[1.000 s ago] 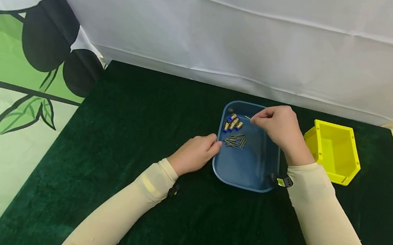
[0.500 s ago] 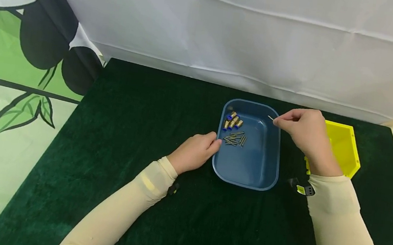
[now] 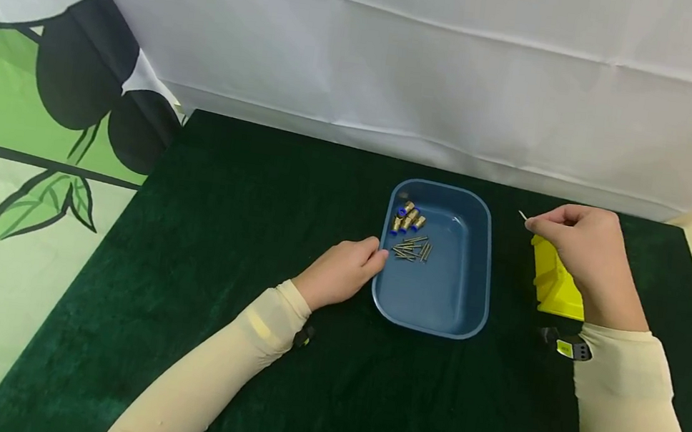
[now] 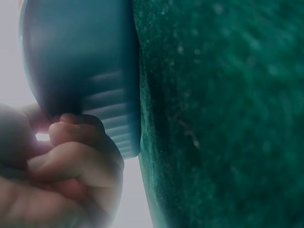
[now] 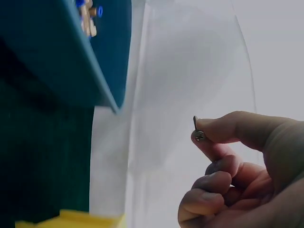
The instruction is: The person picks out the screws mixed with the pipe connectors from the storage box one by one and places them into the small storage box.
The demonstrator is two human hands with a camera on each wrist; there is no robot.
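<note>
My left hand [image 3: 342, 269] grips the left wall of a blue plastic tray [image 3: 428, 309], thumb at the rim and fingers curled beneath it in the left wrist view. Inside the tray lie a pile of brass screws [image 3: 408, 249] and several brass fittings with blue ends [image 3: 407, 218]. Between thumb and forefinger, my right hand [image 3: 588, 253] pinches a screw [image 5: 199, 136], whose cross-slotted head shows in the right wrist view. That hand is above a yellow bin [image 3: 557, 289] and hides much of it.
A dark green cloth [image 3: 242, 218] covers the table. Behind its back edge hangs a white sheet [image 3: 403, 64]. The yellow bin stands to the right of the tray, with a gap between them.
My right hand has moved right with the screw, from over the tray to above the yellow bin. My left hand has stayed on the tray wall.
</note>
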